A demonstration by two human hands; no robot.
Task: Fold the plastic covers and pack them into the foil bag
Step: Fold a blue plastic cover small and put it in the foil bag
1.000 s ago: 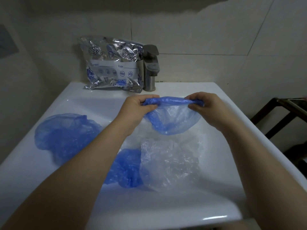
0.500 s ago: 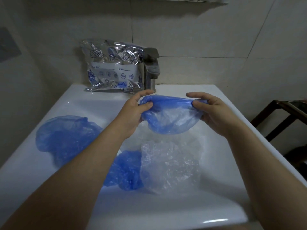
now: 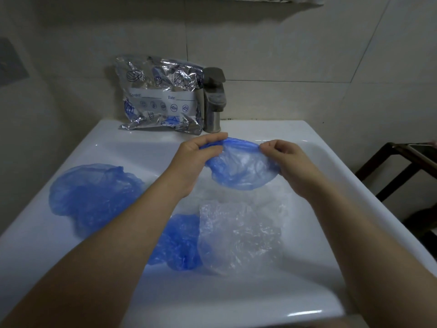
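Note:
I hold a small blue plastic cover (image 3: 241, 170) in the air over the white sink (image 3: 314, 147). My left hand (image 3: 197, 157) pinches its left rim and my right hand (image 3: 287, 159) pinches its right rim. Below it in the basin lie a clear crinkled cover (image 3: 238, 235) and a blue cover (image 3: 179, 242), the clear one overlapping the blue. A larger blue cover (image 3: 92, 195) lies on the sink's left side. The silver foil bag (image 3: 160, 95) leans against the wall at the back, left of the tap.
A metal tap (image 3: 214, 100) stands at the back middle of the sink. Tiled wall runs behind. A dark wooden frame (image 3: 402, 166) stands to the right of the sink.
The cover's bunched rim has opened into a wider arc. My right hand went from a grip over the rim to a fingertip pinch. The camera view has shifted slightly.

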